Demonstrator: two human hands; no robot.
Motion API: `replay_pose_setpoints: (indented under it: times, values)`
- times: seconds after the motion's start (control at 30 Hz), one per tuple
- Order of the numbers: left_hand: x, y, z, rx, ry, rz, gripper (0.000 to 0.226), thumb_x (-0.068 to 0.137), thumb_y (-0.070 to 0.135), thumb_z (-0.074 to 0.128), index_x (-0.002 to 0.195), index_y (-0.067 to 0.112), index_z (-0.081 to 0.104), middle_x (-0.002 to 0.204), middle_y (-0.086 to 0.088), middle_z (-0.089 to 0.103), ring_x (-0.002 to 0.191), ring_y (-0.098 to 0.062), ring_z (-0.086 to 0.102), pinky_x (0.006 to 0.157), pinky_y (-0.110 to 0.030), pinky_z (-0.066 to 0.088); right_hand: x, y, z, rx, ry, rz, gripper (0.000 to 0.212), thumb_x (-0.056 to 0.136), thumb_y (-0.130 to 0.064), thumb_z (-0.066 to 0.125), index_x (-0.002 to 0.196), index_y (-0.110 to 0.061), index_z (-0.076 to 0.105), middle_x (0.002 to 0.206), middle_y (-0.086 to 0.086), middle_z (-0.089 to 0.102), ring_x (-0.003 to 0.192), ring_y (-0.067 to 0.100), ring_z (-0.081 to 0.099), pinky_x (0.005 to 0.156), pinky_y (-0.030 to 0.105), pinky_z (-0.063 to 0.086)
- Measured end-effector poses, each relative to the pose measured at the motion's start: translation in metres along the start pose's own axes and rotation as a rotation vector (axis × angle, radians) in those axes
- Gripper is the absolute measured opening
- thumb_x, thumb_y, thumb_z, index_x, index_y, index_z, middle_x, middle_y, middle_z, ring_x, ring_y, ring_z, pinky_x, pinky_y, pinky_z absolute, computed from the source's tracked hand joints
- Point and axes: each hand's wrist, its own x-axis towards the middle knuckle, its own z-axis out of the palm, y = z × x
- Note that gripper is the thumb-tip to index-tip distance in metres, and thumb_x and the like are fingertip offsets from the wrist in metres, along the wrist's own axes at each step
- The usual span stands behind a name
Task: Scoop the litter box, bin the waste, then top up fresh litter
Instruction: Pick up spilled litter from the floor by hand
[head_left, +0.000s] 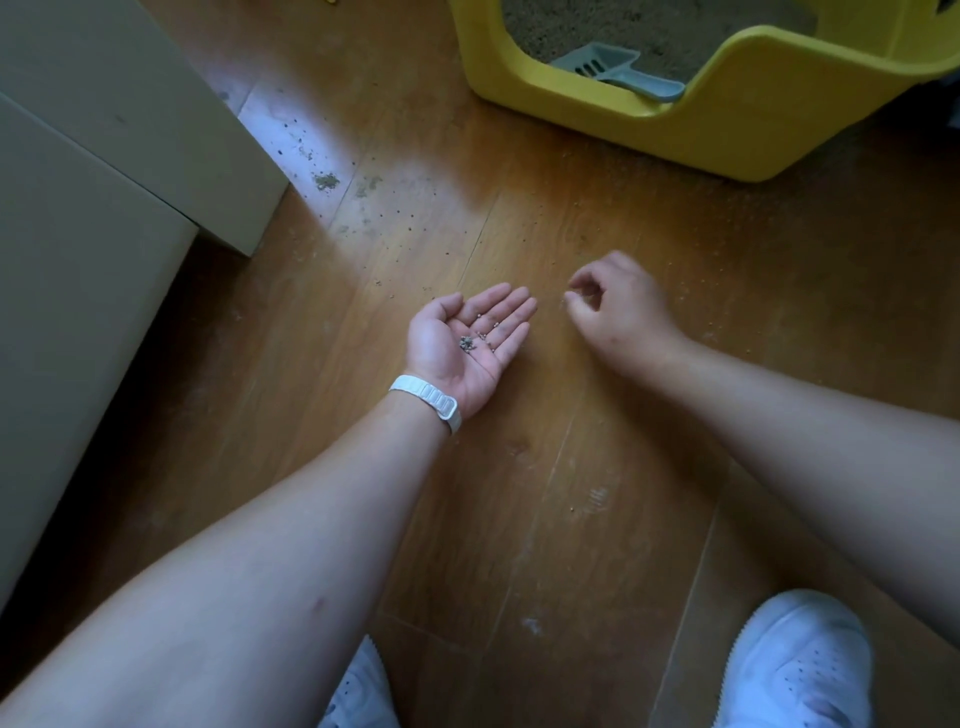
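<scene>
My left hand (470, 340) lies palm up just above the wooden floor, fingers straight, with a small heap of grey litter grains (467, 343) in the palm. My right hand (621, 312) hovers to its right, blurred, fingers curled and thumb and forefinger pinched together as on a grain too small to see. The yellow litter box (727, 67) stands at the top right, filled with sandy litter (654, 26). A grey-blue scoop (618, 73) lies inside it against the front wall.
Spilled litter specks (326, 181) dot the floor (519, 493) between the box and a pale cabinet (104, 156) on the left. My white shoes (800, 665) are at the bottom edge. A white band (427, 397) circles my left wrist.
</scene>
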Motion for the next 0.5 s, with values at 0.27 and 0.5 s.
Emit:
replay_pose_setpoints:
  times: [0.27,0.5]
  values:
    - [-0.002,0.001,-0.004,-0.008,0.011,-0.010,0.048,0.099,0.024,0.028,0.114,-0.006,0.062,0.118,-0.023,0.066,0.113,-0.034,0.063,0.101,-0.041,0.047,0.012,0.010,0.009,-0.099,-0.107,0.058,0.033,0.090,-0.034,0.066,0.115,-0.013,0.065,0.114,0.004,0.056,0.103,0.020,0.055,0.086,0.028,0.046]
    - [-0.002,0.001,-0.005,-0.011,0.015,-0.017,0.048,0.098,0.025,0.028,0.116,-0.006,0.061,0.119,-0.023,0.066,0.113,-0.034,0.063,0.103,-0.041,0.046,0.016,0.012,0.013,-0.110,-0.075,0.051,0.024,0.093,-0.028,0.063,0.110,-0.012,0.067,0.113,0.005,0.058,0.102,0.020,0.055,0.082,0.025,0.041]
